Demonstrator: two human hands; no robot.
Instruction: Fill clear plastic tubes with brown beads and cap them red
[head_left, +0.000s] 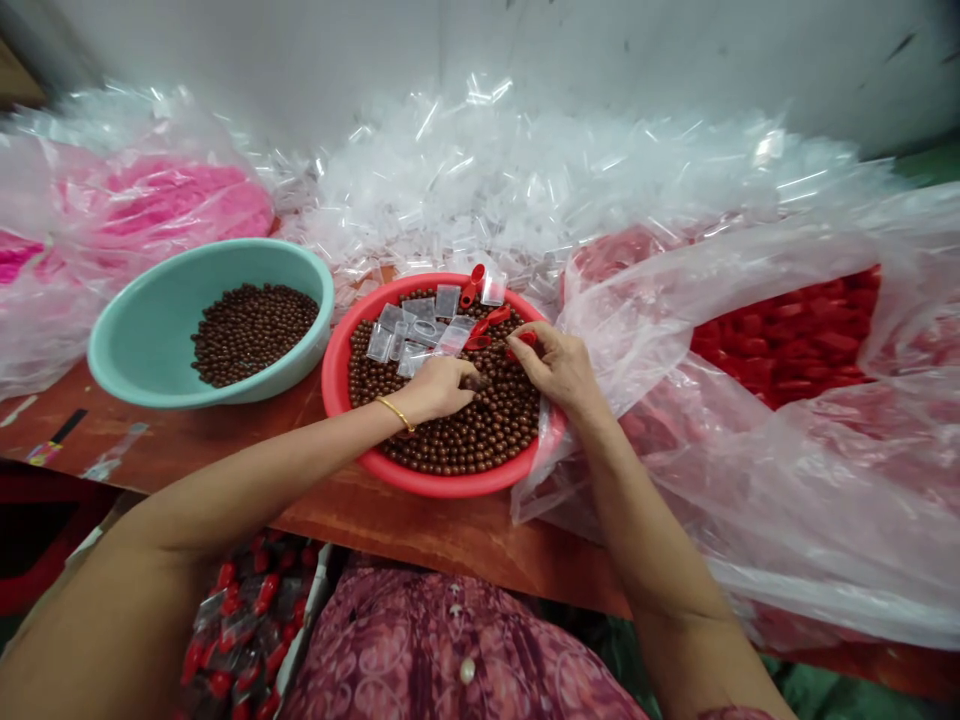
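My left hand [442, 388] rests among a mass of glossy brown beads [480, 430], its fingertips curled down at them. These beads fill a round red plastic basin [442, 482]. My right hand [559, 370] is at the basin's right side, with a small red plastic piece [525, 338] between its fingers. Several clear plastic cases [420, 330] and more red pieces [480, 325] lie on the beads at the far side. A gold bangle [396, 412] circles my left wrist. Whether my left fingers grip a bead is hidden.
A teal basin [142, 340] of brown beads stands to the left on the wooden table [375, 510]. Plastic bags hold pink items [165, 205], clear pieces [480, 190] and red items [787, 330]. Below the table edge, a box [240, 625] holds packaged red items.
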